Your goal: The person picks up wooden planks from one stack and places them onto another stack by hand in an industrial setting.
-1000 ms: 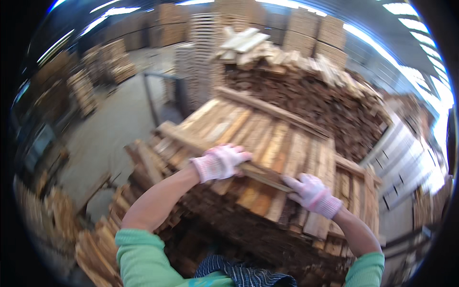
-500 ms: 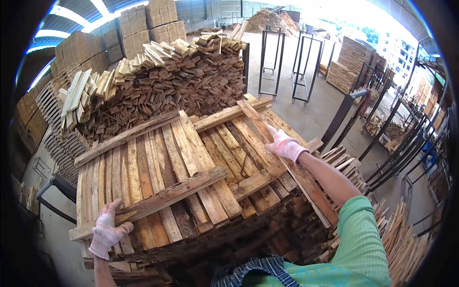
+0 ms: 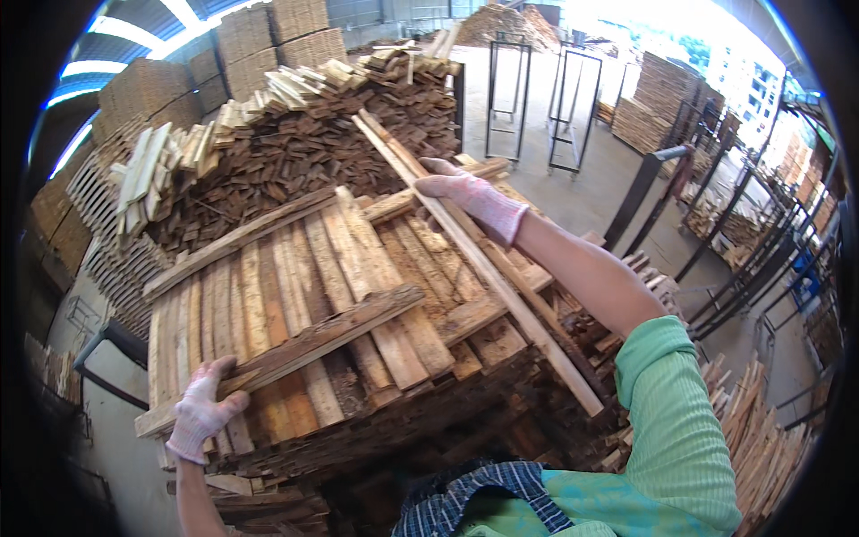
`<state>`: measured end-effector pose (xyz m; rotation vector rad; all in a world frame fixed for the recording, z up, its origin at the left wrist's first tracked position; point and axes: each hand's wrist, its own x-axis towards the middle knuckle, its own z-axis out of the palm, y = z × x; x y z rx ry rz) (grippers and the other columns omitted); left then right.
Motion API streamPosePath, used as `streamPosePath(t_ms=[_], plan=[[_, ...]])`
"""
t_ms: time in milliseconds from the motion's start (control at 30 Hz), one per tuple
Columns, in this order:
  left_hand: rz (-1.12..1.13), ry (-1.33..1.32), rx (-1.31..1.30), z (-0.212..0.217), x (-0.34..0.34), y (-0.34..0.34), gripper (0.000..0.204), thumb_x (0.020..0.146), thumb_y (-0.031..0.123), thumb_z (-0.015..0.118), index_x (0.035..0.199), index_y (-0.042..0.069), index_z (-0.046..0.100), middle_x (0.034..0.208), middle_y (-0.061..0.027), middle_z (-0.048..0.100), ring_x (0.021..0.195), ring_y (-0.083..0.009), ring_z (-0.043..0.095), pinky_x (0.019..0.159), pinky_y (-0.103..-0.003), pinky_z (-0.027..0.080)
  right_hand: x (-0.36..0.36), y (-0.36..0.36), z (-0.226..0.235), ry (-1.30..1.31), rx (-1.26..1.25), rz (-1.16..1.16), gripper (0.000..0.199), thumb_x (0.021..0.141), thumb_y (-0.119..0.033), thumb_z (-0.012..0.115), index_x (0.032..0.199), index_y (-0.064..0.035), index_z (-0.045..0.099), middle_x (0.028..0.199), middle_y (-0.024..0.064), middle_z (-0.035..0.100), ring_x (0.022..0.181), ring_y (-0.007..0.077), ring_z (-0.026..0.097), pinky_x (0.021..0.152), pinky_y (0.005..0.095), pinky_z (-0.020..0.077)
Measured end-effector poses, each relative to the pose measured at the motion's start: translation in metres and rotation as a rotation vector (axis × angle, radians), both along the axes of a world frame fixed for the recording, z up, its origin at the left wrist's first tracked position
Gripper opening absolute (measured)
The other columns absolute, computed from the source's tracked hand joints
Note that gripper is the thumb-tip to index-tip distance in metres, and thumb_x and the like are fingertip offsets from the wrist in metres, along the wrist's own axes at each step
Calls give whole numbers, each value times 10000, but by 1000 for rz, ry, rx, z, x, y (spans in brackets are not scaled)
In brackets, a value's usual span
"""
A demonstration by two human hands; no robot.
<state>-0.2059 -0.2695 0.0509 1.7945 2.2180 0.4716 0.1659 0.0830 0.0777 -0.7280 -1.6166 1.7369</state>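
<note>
My right hand [image 3: 474,197], in a pale pinkish work glove, is closed around a long narrow wooden plank [image 3: 510,294]. It slants over the right side of the stacked boards, its far end raised toward the heap behind. A darker strip runs along it; whether that is a second plank I cannot tell. At the near left corner, my gloved left hand [image 3: 204,412] straddles a rough crosswise batten [image 3: 331,351], fingers over its far edge and thumb on the near side. Under the batten lies a row of boards [image 3: 255,313] side by side.
A big heap of short wood pieces [image 3: 304,161] rises behind the stack. Black metal posts [image 3: 642,192] stand at the right, a bent one [image 3: 106,345] at the left. Wheeled metal frames [image 3: 573,107] stand on the floor farther off. Loose sticks [image 3: 747,438] lie at lower right.
My right hand has moved left and away from me, shifting the long plank with it; its far end now reaches up over the heap. My left hand stays on the batten.
</note>
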Motion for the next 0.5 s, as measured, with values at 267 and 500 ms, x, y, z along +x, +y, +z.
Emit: streamPosePath(t_ms=[267,500], plan=[[-95,63,50,-9,-14,2,692,761,307,758,1379,82,543,1214,-190,604,1143,-386,559,998,-480,463,-194,-65,6,-439,354,-121,681,860,-276,705,1449,-69,432,1207,203,635,1052,273,646,832,441,562],[-127,19,42,-13,2,-10,494,980,170,610,1426,-10,499,1349,-207,597,1214,-326,586,1056,-402,453,-199,-104,3,-567,268,120,856,786,-380,779,1488,-64,405,1468,296,454,1279,373,567,975,474,526]])
